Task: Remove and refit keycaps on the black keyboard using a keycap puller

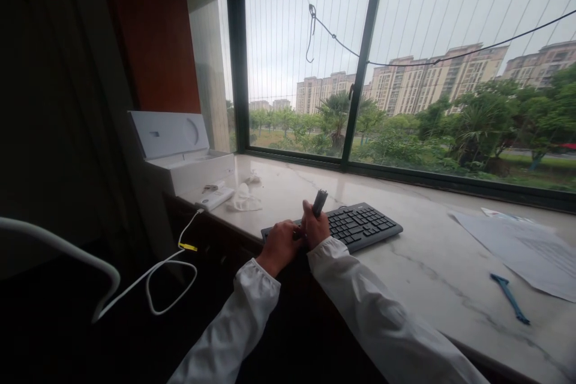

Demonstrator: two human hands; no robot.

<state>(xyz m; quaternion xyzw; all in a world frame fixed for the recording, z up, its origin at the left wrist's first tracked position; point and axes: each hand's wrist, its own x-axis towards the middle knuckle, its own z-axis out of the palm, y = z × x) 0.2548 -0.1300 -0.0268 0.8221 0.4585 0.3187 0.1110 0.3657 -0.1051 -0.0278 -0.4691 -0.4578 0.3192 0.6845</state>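
Observation:
My right hand (315,227) is closed around a small dark cylinder-shaped tool (320,202), held upright over the left end of a black keyboard (360,225). My left hand (279,244) rests just left of it on the keyboard's left edge, fingers curled; what it holds, if anything, is hidden. Both arms wear white sleeves. The keyboard lies on a pale marble window ledge (418,264).
A white box (180,153) with its lid up stands at the ledge's left end, with a white power bank (215,198) and cable (166,264) beside it, plus crumpled white wrapping (243,199). Papers (526,249) and a blue tool (509,297) lie at the right. A barred window rises behind.

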